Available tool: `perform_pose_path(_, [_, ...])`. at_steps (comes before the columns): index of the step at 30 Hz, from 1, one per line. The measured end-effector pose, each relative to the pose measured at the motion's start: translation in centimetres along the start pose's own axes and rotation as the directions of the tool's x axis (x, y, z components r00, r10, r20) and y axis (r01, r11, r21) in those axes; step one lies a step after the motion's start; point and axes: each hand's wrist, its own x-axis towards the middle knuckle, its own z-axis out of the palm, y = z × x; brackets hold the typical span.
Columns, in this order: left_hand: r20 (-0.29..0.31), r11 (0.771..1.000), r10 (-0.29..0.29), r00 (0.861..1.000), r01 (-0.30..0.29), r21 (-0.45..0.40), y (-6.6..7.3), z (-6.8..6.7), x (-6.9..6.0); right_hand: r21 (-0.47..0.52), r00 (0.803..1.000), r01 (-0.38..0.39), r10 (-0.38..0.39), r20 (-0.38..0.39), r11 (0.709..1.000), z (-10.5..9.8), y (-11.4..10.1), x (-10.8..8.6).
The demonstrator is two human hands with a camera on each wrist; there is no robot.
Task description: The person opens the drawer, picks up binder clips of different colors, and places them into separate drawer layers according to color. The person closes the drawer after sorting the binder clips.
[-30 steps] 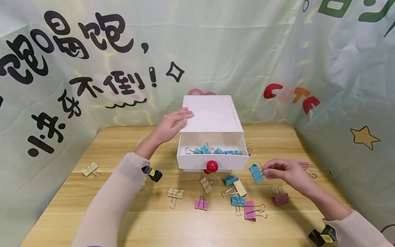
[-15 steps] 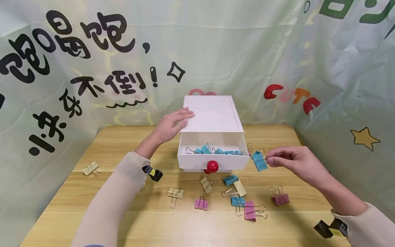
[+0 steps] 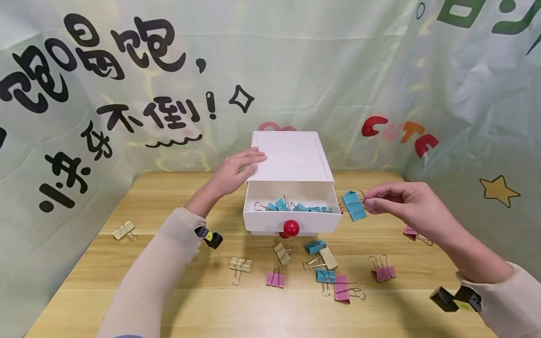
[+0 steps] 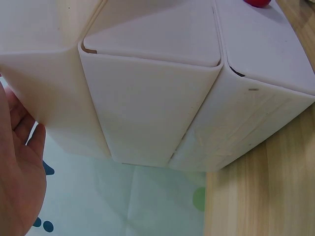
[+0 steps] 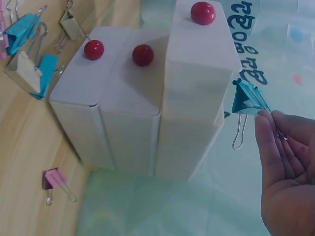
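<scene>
Blue binder clips (image 3: 281,204) lie inside the pulled-out top drawer (image 3: 291,220) of a white drawer box (image 3: 291,155). My left hand (image 3: 232,171) rests on the box's top at its left edge, fingers extended; the left wrist view catches only part of that hand (image 4: 22,162) beside the box. Between thumb and fingertips, my right hand (image 3: 405,202) pinches a wire handle of a blue binder clip (image 3: 354,205). That clip is in the air just right of the drawer. In the right wrist view, the same clip (image 5: 246,98) has its other handle dangling.
Blue (image 3: 325,276), pink (image 3: 275,280) and cream binder clips (image 3: 240,265) are scattered on the wooden table (image 3: 236,310) before the box. A cream clip (image 3: 124,230) lies far left; a pink one (image 3: 383,273) lies right. Red knobs (image 5: 142,55) stick out from the drawers.
My right hand has risen from low over the table, carrying the blue binder clip up to beside the drawer. My left hand and the drawer have kept their places.
</scene>
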Motion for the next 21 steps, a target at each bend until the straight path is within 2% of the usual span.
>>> perform_pose_path(10, [0.000,1.000,0.001,1.000,-0.001,0.007,0.0,0.0,0.0,-0.052,0.997,0.079,-0.079,0.011,0.995,0.5,-2.2,1.7])
perform_pose_path(21, [-0.004,1.000,0.005,1.000,-0.005,0.015,0.0,0.0,0.0,-0.116,0.977,0.211,-0.212,0.010,0.970,2.4,-2.9,3.6])
